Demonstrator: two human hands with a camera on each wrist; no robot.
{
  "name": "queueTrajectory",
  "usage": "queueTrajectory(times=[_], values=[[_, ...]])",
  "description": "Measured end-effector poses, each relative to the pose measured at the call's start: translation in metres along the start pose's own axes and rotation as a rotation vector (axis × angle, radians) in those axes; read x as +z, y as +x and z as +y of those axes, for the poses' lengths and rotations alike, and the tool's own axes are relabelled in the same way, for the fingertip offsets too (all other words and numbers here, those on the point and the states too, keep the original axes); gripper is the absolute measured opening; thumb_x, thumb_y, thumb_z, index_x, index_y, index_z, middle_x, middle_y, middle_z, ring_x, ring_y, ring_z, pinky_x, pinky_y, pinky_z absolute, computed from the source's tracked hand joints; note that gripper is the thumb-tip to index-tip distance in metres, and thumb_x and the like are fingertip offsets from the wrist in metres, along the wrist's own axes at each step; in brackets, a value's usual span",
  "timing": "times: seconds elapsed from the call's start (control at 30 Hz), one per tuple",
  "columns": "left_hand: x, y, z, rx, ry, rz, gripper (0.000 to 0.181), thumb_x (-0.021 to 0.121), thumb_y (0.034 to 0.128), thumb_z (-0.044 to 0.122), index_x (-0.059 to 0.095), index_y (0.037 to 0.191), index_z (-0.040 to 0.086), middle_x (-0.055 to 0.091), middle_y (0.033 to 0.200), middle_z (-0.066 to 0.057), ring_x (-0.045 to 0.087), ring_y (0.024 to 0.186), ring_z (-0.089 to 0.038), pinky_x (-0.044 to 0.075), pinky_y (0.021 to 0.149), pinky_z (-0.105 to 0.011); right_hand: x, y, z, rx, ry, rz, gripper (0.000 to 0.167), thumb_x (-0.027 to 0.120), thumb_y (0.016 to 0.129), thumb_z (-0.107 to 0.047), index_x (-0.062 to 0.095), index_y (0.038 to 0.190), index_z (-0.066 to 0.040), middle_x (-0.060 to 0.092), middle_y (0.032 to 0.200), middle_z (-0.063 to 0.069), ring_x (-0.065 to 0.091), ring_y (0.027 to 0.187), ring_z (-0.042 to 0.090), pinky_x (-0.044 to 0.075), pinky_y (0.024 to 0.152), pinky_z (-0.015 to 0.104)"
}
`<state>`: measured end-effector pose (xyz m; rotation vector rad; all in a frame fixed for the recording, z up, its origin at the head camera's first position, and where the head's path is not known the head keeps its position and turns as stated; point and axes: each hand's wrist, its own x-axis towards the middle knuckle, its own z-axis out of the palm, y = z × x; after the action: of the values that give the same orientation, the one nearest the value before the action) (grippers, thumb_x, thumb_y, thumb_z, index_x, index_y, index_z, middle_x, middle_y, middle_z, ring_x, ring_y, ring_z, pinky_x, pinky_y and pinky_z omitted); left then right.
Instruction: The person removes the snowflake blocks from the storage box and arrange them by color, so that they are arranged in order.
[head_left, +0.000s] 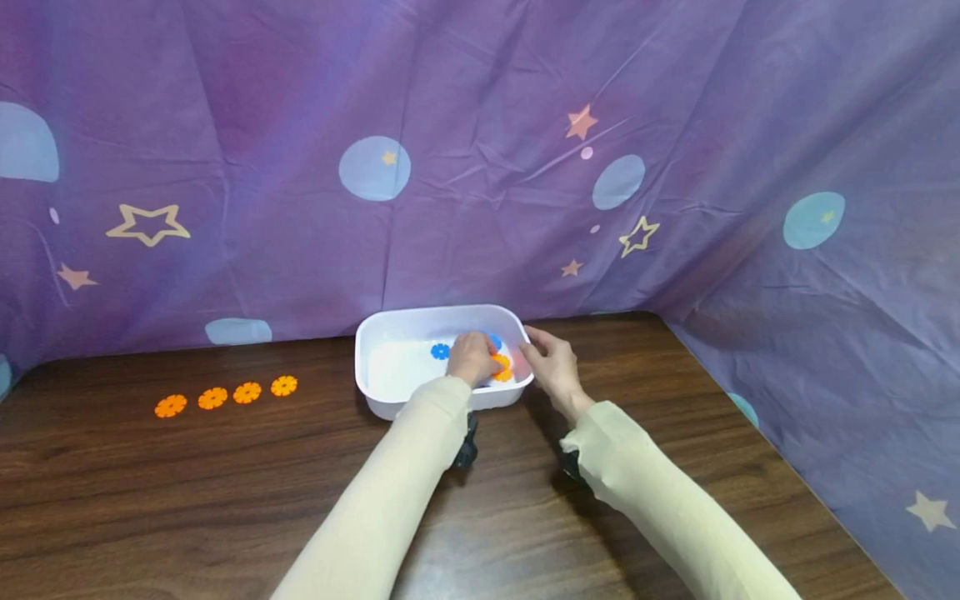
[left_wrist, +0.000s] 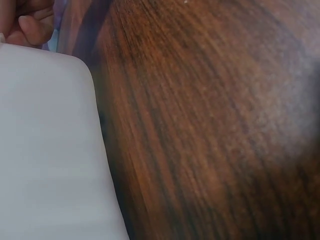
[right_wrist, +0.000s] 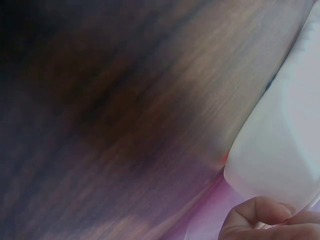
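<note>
In the head view a white plastic tub [head_left: 390, 408] stands on the table near the curtain. My left hand [head_left: 471, 358] reaches down inside its right half, thumb against orange notched plastic discs [head_left: 502, 374]. Its other fingertips are hidden, so a grip on a disc cannot be made out. My right hand [head_left: 553, 367] holds the tub's right rim between thumb and fingers; the right wrist view shows the bent thumb [right_wrist: 267, 209] at that rim. One blue notched disc [head_left: 440, 352] lies on the tub floor left of my left hand, and another blue disc [head_left: 495, 342] shows just beyond it.
Several orange notched discs [head_left: 213, 398] lie in a slanting row on the brown wooden table [head_left: 150, 500], left of the tub. A purple curtain [head_left: 300, 167] with stars and planets hangs behind the table and along its right edge.
</note>
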<state>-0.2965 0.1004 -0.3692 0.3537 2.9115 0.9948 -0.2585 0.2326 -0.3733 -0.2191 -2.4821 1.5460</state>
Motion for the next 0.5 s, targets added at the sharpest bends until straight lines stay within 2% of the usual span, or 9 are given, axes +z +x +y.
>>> queueTrajectory(times=[0.2, 0.3, 0.5], values=[[-0.0005, -0.0006, 0.0001, 0.019, -0.020, 0.011, 0.026, 0.080, 0.0722, 0.013, 0.071, 0.094, 0.004, 0.070, 0.097, -0.009, 0.060, 0.099, -0.027, 0.048, 0.090, -0.032, -0.0006, 0.0001, -0.0006, 0.006, 0.012, -0.003, 0.038, 0.057, 0.091, -0.014, 0.058, 0.128, -0.007, 0.066, 0.106, 0.020, 0.062, 0.075, 0.029, 0.050, 0.047, 0.025], [-0.0004, -0.0008, -0.0001, 0.023, -0.031, 0.012, 0.027, 0.079, 0.0722, 0.012, 0.070, 0.095, 0.003, 0.069, 0.098, -0.009, 0.059, 0.100, -0.028, 0.047, 0.090, -0.033, -0.0008, 0.0005, 0.0000, 0.003, 0.014, -0.008, 0.038, 0.057, 0.091, -0.013, 0.057, 0.128, -0.006, 0.066, 0.107, 0.021, 0.062, 0.075, 0.026, 0.052, 0.050, 0.028], [-0.0024, -0.0032, 0.0009, 0.021, -0.020, -0.004, 0.028, 0.078, 0.0732, 0.010, 0.068, 0.098, 0.003, 0.068, 0.101, -0.010, 0.059, 0.101, -0.028, 0.047, 0.091, -0.034, -0.0002, 0.0012, 0.0008, 0.004, 0.016, -0.006, 0.037, 0.058, 0.091, -0.013, 0.058, 0.128, -0.007, 0.066, 0.105, 0.021, 0.062, 0.073, 0.026, 0.049, 0.047, 0.023]])
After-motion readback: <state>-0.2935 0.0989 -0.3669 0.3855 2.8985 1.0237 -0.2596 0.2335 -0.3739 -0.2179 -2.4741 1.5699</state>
